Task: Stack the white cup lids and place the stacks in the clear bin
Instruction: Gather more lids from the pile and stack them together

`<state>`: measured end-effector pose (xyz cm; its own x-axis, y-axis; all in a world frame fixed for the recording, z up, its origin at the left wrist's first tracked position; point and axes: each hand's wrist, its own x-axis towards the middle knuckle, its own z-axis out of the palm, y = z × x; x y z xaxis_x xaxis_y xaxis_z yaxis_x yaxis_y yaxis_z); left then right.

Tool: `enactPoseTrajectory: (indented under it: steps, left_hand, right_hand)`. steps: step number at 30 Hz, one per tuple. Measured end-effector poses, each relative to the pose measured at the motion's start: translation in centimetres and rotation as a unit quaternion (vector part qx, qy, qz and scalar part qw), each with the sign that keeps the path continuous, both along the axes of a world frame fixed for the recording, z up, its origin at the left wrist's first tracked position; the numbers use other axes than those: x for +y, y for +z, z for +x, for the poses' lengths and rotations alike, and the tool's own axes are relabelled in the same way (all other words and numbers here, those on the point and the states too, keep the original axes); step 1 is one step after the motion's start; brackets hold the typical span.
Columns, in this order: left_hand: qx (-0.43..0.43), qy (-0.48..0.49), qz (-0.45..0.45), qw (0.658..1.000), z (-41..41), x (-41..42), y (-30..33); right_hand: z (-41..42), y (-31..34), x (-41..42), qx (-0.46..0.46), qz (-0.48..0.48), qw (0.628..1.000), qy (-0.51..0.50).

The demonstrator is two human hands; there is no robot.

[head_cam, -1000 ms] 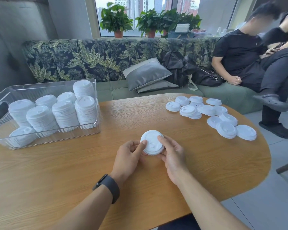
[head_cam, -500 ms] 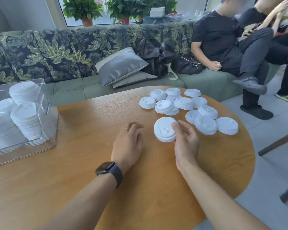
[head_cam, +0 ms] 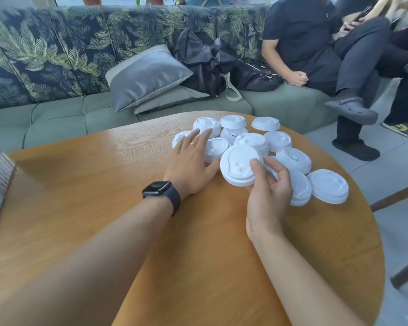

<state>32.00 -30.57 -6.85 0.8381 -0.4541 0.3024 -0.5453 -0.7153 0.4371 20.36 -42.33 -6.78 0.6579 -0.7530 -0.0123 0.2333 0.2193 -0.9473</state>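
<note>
Lids (head_cam: pixel 329 185), white, round and domed, lie scattered near the table's (head_cam: pixel 104 184) far right edge; our right hand (head_cam: pixel 267 194) pinches a small stack (head_cam: pixel 239 168), our left hand (head_cam: pixel 191 165) rests flat, fingers straight.

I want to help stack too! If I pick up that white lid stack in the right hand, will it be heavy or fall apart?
Probably light: the right hand holds the lid stack with fingertips alone. The lids look nested, so they should stay together. Tilted far, the smooth plastic might slide apart.
</note>
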Motion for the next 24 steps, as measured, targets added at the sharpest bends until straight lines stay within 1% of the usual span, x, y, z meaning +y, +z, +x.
enactPoseTrajectory:
  steps: [4, 7, 13, 16, 18, 20, 24]
  left_hand:
    - [0.007, -0.014, -0.010, 1.000, 0.8, -0.2, -0.2]
    - [0.012, -0.013, -0.034, 0.999, 0.4, 0.1, -0.2]
    - [0.018, 0.042, -0.147, 0.988, -2.8, 1.5, 0.2]
    - [0.021, 0.088, -0.167, 0.982, -5.2, 3.1, 0.4]
    - [0.035, 0.120, -0.188, 0.974, -6.9, 4.4, 0.3]
    - [0.053, 0.145, -0.225, 0.962, -8.8, 5.9, 0.3]
    - [0.048, 0.156, -0.288, 0.944, -12.8, 9.5, 0.2]
  right_hand:
    - [0.1, -0.2, -0.2, -0.001, 0.010, 1.000, -0.006]
    - [-0.3, 0.1, 0.1, -0.006, 0.026, 1.000, -0.006]
    - [-2.2, 0.3, 1.0, 0.006, 0.023, 1.000, -0.008]
    - [-3.2, 0.6, 1.7, 0.012, 0.025, 1.000, 0.001]
    - [-3.9, 0.7, 2.2, 0.021, 0.026, 0.999, 0.016]
    - [-4.7, 0.8, 2.9, 0.032, 0.033, 0.998, 0.050]
    - [-6.7, 1.0, 5.3, 0.057, 0.054, 0.989, 0.124]
